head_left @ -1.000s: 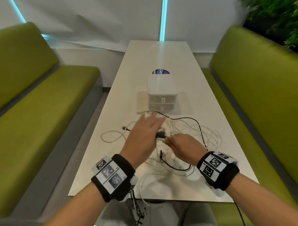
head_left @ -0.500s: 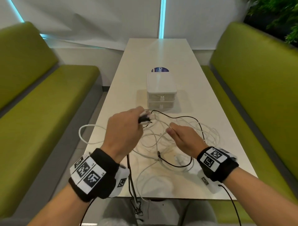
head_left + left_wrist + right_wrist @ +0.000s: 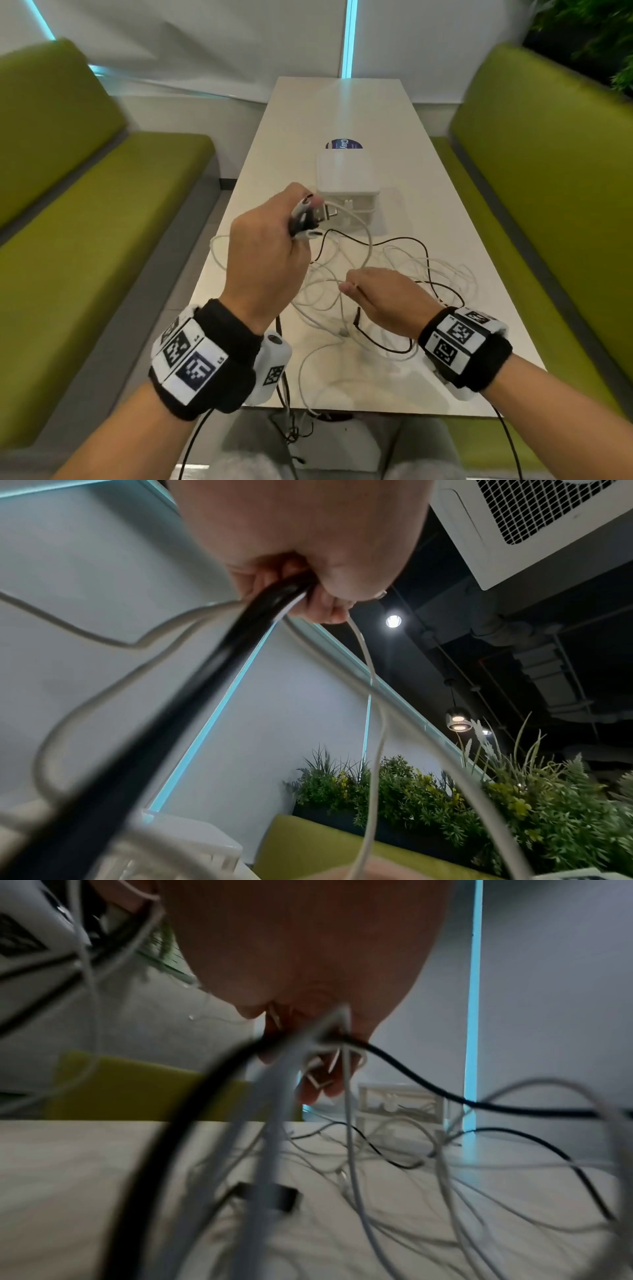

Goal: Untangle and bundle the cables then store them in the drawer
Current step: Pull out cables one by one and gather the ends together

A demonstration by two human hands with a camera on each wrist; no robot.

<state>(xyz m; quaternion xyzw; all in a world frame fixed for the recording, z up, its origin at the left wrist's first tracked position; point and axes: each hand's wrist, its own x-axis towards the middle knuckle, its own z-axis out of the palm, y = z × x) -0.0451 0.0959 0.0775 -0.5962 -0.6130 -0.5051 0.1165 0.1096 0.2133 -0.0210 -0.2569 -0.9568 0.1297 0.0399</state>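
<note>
The left hand (image 3: pixel 270 246) has come up off the table since a moment ago and drawn back toward the near left, and it now holds a fistful of plug ends (image 3: pixel 310 216) in the air, black and white connectors fanned out past the knuckles with one metal USB tip showing. From the left wrist view its fingers (image 3: pixel 322 604) are curled tight round a thick black lead and thin pale ones that trail down from the fist. That lift has pulled slack out of the pile, so I would say the ends are being gathered first and the untangling is only starting; nothing is bundled yet. Just right of it and lower, the right hand (image 3: pixel 387 294) hovers over the heap with fingers curled; the right wrist view is blurred, but white strands and a black one pass through its grip, so it seems to pinch a few cords and hold them back. Under and to the right of both hands the cables (image 3: pixel 428 274) lie in loose overlapping loops on the table (image 3: pixel 445 171): mostly slim, rubbery white cords, with one or two glossy black ones threading across them, and a strand hanging over the near edge. The tabletop is smooth, pale and matte. Farther along its middle stands the drawer unit (image 3: pixel 347 178), a small white plastic box with rounded corners, its two drawers closed.
</note>
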